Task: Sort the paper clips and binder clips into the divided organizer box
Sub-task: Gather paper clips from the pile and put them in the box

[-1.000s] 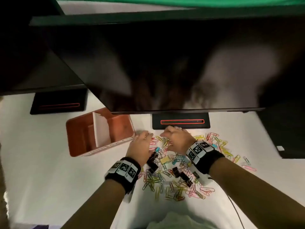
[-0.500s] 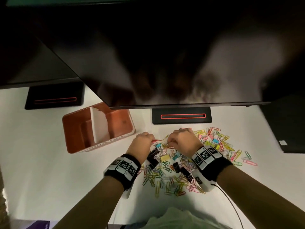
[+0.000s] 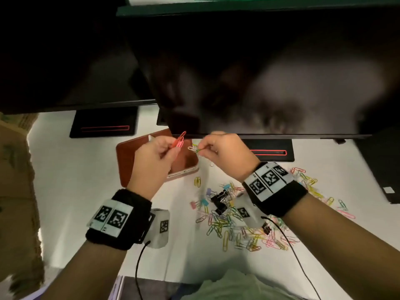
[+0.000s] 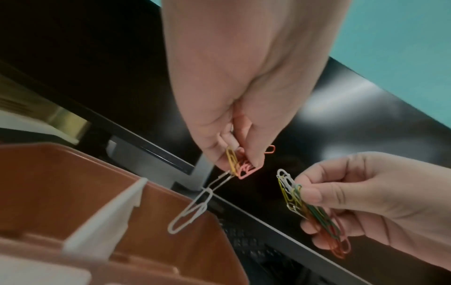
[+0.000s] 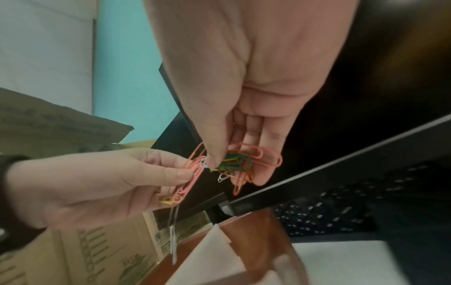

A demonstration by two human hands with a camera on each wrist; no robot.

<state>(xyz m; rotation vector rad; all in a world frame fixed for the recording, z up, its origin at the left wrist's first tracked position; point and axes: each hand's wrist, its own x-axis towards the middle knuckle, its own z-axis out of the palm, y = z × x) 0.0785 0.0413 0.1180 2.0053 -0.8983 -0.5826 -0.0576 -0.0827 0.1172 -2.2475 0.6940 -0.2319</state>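
Observation:
My left hand (image 3: 171,148) is raised above the brown organizer box (image 3: 127,161) and pinches a few paper clips (image 4: 241,165), pink and yellow, with a white clip (image 4: 190,212) dangling below over the box. My right hand (image 3: 203,148) pinches its own bunch of paper clips (image 4: 300,200), green, yellow, white and orange, also seen in the right wrist view as a bunch of paper clips (image 5: 239,162). The box has a white divider (image 4: 105,217). On the white desk lies a pile of coloured paper clips (image 3: 233,226) with black binder clips (image 3: 220,199) in it.
Two dark monitors hang over the desk, their stands (image 3: 104,126) behind the box and the pile. A cardboard box (image 3: 15,169) stands at the left. A keyboard (image 5: 341,208) lies beyond the organizer. Cables trail from both wristbands.
Both hands have lifted off the pile, each holding paper clips, and moved left and up to above the organizer box. The head view has shifted.

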